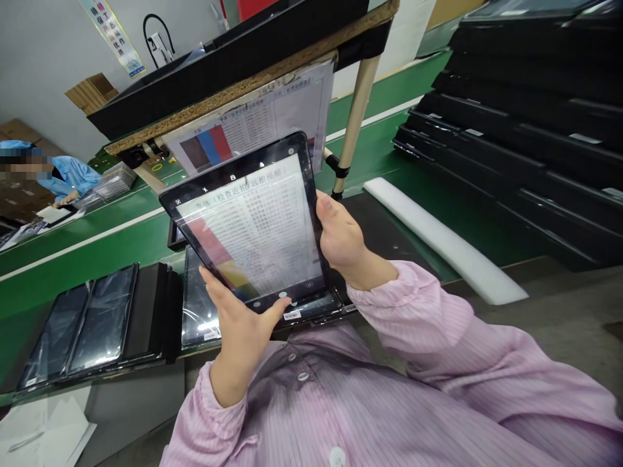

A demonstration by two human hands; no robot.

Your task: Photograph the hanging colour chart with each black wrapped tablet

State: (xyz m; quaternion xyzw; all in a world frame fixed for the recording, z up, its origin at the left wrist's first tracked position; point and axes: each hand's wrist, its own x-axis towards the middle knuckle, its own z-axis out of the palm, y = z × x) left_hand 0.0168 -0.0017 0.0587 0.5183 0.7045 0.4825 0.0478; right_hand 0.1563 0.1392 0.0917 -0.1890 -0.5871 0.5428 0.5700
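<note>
Both my hands hold up a black-framed tablet (263,240) over the bench, tilted, with its camera app on the screen. The screen shows a printed page with text and color blocks. My left hand (241,318) grips the lower left edge, its thumb at the round button along the bottom of the screen. My right hand (343,237) is closed around the right edge, thumb on the front; its other fingers are hidden behind the tablet. Beyond the tablet, a printed chart (253,120) with color bars and text hangs under a shelf. Another tablet (197,305) lies below on the bench.
At left, film-covered tablets (104,318) lie in a black tray. Tall stacks of black trays (525,136) stand at right, beside a white foam strip (442,240). A shelf (253,71) on posts rises ahead. A co-worker (73,175) in blue sits far left.
</note>
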